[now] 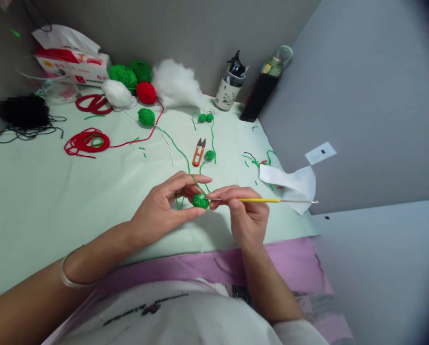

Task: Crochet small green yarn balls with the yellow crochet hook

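Observation:
Between the thumb and fingers of my left hand (pixel 167 201) is a small green crocheted ball (pixel 200 201), with a bit of white showing at its top. Green yarn (pixel 181 154) runs from the work over my left fingers up to a green yarn ball (pixel 146 117). My right hand (pixel 248 213) pinches a crochet hook (pixel 259 200) with a yellow handle, its metal tip at the green piece. The far end of the hook sticks out to the right. Just beyond my hands lie orange thread snips (pixel 199 152) and another small green crocheted ball (pixel 209 155).
At the back stand a tissue pack (pixel 72 64), white stuffing (pixel 176 84), a pen cup (pixel 229 88) and a dark bottle (pixel 260 96). Red scissors (pixel 94 103), coiled red yarn (pixel 86 142) and black yarn (pixel 22 112) lie left. White paper (pixel 300 184) sits right, by the partition.

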Motion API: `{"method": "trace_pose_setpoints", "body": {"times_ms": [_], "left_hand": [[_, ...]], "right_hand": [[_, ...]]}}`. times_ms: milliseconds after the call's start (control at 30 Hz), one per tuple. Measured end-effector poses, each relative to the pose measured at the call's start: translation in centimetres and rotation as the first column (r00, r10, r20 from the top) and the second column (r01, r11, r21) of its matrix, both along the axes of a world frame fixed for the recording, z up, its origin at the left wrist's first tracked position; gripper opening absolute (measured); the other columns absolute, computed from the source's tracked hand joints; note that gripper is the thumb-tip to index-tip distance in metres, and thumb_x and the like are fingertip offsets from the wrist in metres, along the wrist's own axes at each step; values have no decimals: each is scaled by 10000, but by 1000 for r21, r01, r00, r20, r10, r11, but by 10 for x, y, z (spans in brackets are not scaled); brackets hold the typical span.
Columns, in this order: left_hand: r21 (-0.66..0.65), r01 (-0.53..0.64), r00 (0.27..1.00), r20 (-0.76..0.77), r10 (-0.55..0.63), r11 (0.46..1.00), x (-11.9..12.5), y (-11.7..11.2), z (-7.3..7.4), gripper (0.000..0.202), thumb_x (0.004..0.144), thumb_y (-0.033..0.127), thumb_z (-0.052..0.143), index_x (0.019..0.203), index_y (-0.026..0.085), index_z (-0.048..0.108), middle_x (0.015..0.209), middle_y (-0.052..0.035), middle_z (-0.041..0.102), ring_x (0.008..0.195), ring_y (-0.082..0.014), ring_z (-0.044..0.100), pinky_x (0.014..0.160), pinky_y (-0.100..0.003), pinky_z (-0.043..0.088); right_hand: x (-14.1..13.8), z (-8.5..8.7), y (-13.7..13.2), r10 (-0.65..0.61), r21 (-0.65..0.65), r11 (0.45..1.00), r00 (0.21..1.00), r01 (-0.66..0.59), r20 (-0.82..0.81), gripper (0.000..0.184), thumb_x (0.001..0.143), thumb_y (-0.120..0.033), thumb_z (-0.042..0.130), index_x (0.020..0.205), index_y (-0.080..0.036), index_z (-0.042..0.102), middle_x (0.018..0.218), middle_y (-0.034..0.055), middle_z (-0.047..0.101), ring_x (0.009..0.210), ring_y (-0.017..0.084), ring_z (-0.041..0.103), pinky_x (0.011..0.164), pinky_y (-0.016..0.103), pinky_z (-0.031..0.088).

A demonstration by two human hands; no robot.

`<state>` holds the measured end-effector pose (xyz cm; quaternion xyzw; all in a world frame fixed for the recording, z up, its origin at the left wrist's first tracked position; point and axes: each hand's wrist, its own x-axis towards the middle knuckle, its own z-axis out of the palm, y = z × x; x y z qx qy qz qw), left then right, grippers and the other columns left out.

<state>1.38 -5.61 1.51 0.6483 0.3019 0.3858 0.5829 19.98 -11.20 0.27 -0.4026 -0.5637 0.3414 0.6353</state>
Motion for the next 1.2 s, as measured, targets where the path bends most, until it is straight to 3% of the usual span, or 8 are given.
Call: {"method": "trace_pose_setpoints", "body": {"times_ms": [167, 400, 600, 767, 900, 1000, 1200], "left_hand": [[23, 7, 1000, 11, -7, 1000, 0, 0, -1, 440, 794, 158, 795, 1218, 261, 741, 938, -2, 613, 894, -149, 655, 894, -302, 566], [88, -56, 998, -24, 58, 995, 0, -1, -3, 443, 794, 158, 815, 1214, 278, 746, 978, -13, 640, 935, -165, 648, 943, -325, 548], [94, -130, 992, 22, 128, 987, -1, -5, -3, 528, 823, 178, 803, 1324, 307, 696, 1085, -25, 644, 896, -143, 649, 868, -291, 579], [165, -158, 986, 82, 146, 974, -1, -5, -7, 536, 821, 151, 821, 1304, 357, 717, 1055, -3, 666, 913, -131, 640, 907, -274, 555], [121, -110, 992, 76, 102, 987, -1, -5, -3, 510, 820, 108, 791, 1276, 328, 733, 1012, 1, 662, 928, -127, 655, 904, -256, 557], [90, -37, 997, 72, 31, 995, -1, -5, -1, 465, 833, 103, 761, 1253, 301, 740, 977, -1, 652, 916, -129, 647, 871, -248, 560], [-3, -12, 998, 67, 12, 1000, -1, -4, 0, 445, 837, 162, 783, 1265, 270, 730, 973, -11, 662, 937, -151, 626, 935, -295, 532]], "right_hand": [[0, -1, 0, 10, -47, 999, 998, -13, -60, 154, 998, -364, 641, 974, -253, 745, 944, 43, 804, 768, 180, 757, 682, 343, 644], [2, -1, -4, -60, 157, 987, 982, 32, 177, 172, 990, -216, 642, 1044, -294, 785, 968, 47, 819, 906, 222, 772, 766, 396, 639], [0, 0, -12, -147, 251, 966, 922, 56, 359, 297, 944, -117, 666, 1154, -301, 766, 1103, 67, 812, 985, 230, 772, 801, 388, 639], [-2, 0, -15, -271, 400, 914, 834, 67, 480, 347, 966, -108, 622, 1240, -291, 728, 1158, 91, 793, 976, 216, 778, 755, 354, 659], [-4, -5, -15, -355, 487, 869, 791, 83, 499, 393, 968, -62, 605, 1298, -249, 707, 1177, 121, 779, 1036, 209, 765, 781, 342, 661], [-4, -8, -13, -369, 477, 875, 758, 87, 538, 445, 949, -40, 626, 1334, -254, 691, 1213, 125, 768, 1070, 215, 758, 816, 347, 659], [-4, -4, -5, -321, 413, 902, 840, 130, 438, 381, 954, -92, 650, 1257, -307, 736, 1127, 71, 790, 972, 214, 771, 785, 357, 653]]}}
